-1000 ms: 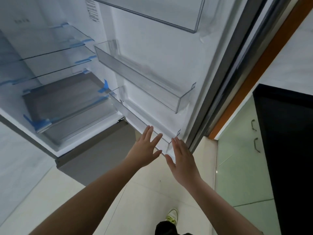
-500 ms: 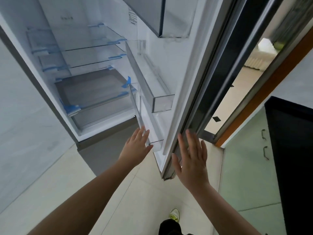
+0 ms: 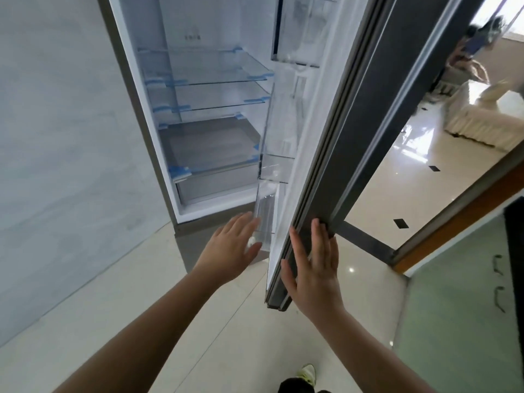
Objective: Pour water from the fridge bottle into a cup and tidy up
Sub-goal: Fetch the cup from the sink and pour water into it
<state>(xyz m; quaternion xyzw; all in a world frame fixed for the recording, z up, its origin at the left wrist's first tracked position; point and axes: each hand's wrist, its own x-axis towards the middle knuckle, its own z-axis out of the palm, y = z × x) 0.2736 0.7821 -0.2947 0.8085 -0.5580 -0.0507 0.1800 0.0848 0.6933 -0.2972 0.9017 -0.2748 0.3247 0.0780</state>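
No text can be read anywhere in this view. A small row of dark marks [image 3: 192,37] sits on the far back wall of the open fridge [image 3: 181,114], above the top glass shelf, but it is too blurred to make out.

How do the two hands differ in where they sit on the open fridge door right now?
The left hand is on the inner side, fingers at the lowest clear plastic door bin; the right hand lies flat against the grey outer edge of the fridge door. The left reaches further forward; the right sits nearer. Both are open, holding nothing.
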